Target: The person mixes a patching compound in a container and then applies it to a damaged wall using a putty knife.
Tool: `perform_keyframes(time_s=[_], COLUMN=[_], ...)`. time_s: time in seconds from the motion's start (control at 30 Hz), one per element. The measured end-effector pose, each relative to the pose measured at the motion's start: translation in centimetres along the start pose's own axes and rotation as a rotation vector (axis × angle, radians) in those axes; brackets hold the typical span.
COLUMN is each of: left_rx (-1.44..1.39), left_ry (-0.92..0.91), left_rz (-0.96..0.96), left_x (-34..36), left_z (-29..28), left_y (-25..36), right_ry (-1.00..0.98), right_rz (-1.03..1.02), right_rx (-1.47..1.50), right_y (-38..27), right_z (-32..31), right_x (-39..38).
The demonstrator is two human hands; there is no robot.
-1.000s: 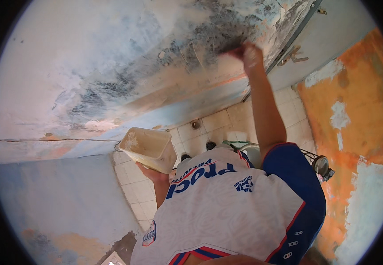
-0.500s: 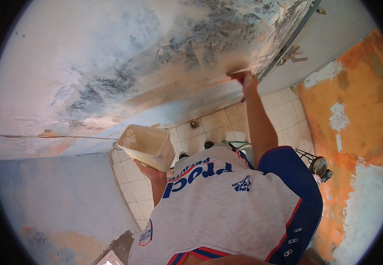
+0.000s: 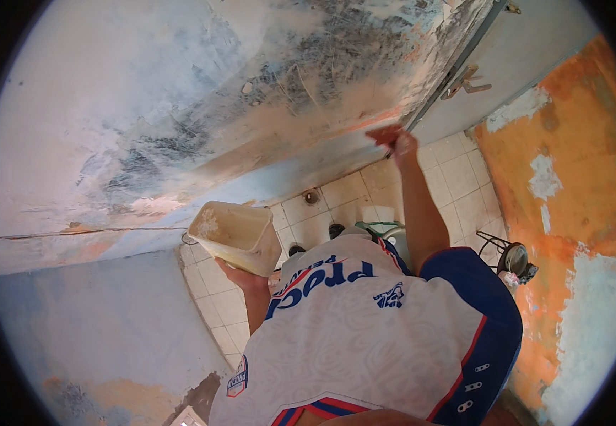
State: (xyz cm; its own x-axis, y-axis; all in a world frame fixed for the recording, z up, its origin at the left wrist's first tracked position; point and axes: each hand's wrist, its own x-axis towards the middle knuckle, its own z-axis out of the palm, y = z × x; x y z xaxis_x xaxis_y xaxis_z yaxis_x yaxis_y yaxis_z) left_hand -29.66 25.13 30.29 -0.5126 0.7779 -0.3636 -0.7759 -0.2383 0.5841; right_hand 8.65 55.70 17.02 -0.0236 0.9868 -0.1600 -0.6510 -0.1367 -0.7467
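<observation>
Wall, pale with a dark mottled patch: stands beyond the tub, which is the reference for all positions below. Orange wall: well to the right of the tub, with pale patches. Door: far side of the tub, to the right; grey frame along its edge. Tiled floor: below the tub and to its right.

Tub: cream, four-cornered, tilted, with its mouth toward the wall; pale residue on the inner face. Its position has hardly altered over the last second.

Left hand: at the near lower side of the tub, supporting it; fingers closed against its underside, partly hidden.

Right hand: beyond the tub and to its right, near the foot of the wall. One second ago it was higher, at the dark patch; it has since come down. Fingers narrow, pinching the flat piece.

Flat piece: reddish-brown, blurred, on the tub side of the right hand; exact kind and contact with the wall cannot be told. Judgement: low end of a downward pass.
</observation>
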Motion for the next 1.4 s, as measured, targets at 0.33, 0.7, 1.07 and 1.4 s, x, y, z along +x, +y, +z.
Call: perform_keyframes(time_s=[0.33,0.7,1.07,1.4], left_rx=[0.051,-0.011,0.020,-0.012], left_ry=[0.077,-0.008,-0.072,0.012], left_rz=[0.022,-0.001,0.039,0.028], left_x=[-0.3,0.4,0.0,0.8], left_z=[-1.2,0.4,-1.4,-3.3], left_y=[0.1,-0.5,1.1,3.2], right_ry=[-0.254,-0.050,-0.013,0.240], right_rz=[-0.219,0.146,-0.247,0.372], right_rx=[-0.226,-0.193,-0.164,-0.333], right_y=[-16.8,4.7,-17.4,4.9], right_z=[17.3,-0.2,16.7,5.0], right_x=[-0.2,0.0,-1.6,-1.9])
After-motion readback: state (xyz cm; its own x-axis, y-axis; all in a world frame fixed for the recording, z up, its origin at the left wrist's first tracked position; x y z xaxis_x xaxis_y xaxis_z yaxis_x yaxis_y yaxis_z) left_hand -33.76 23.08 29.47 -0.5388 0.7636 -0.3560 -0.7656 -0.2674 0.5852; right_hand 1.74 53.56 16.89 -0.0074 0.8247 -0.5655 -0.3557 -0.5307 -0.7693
